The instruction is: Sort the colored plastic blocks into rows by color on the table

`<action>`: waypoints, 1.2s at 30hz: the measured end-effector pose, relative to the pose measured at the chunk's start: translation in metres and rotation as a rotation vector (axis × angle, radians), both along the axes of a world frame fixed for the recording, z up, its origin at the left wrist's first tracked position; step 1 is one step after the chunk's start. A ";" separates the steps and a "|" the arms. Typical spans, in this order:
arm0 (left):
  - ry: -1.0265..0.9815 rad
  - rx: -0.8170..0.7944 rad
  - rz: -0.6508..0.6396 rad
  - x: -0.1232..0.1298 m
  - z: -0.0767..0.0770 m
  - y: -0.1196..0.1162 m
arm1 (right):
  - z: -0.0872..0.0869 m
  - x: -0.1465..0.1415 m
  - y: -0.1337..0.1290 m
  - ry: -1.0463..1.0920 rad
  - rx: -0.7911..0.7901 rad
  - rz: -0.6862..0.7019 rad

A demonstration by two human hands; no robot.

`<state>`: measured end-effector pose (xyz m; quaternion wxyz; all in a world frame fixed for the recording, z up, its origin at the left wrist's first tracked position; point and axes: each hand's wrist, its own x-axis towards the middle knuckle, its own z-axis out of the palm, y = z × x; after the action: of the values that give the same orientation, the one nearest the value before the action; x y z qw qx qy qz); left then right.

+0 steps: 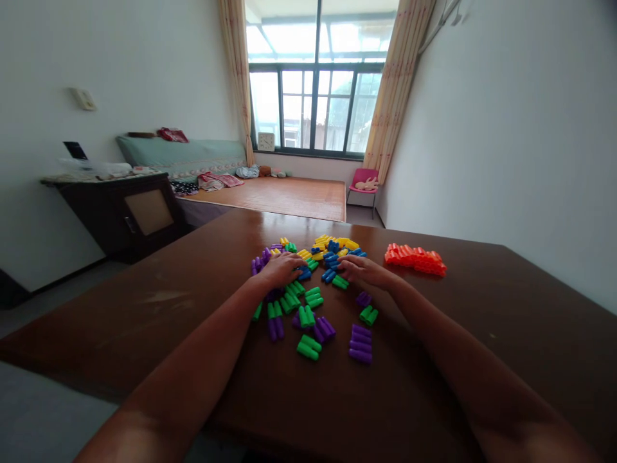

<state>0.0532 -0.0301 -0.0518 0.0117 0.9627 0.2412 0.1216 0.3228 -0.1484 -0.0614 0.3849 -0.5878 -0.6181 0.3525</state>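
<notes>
My left hand [283, 269] reaches over a heap of small plastic pieces shaped like joined tubes. Its fingers stretch out onto the pile, the tips next to a blue piece [304, 274]. Beneath and around it lie purple pieces [258, 263] and green pieces [290, 299], partly hidden by the hand. My right hand [362, 270] is at the heap's right side with its fingers apart. Its fingertips are beside a cluster of blue pieces [330, 260] and above a green piece [340, 282]. Yellow pieces [348, 244] sit at the back of the heap.
Orange pieces [415, 258] are grouped in a block on the right of the brown table [482, 289]. A purple piece [360, 344] and a green piece [309, 347] lie nearer me. Beyond stand a bed [299, 193], a pink chair [361, 177] and a dark cabinet [110, 212].
</notes>
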 end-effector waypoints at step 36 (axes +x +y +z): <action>-0.411 -0.203 0.310 0.010 0.006 0.016 | 0.018 -0.007 -0.139 -0.435 -0.195 0.138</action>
<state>0.0629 -0.0138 -0.0456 0.1380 0.8634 0.3891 0.2902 0.3158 -0.2871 -0.0433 0.1590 -0.6406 -0.6882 0.3013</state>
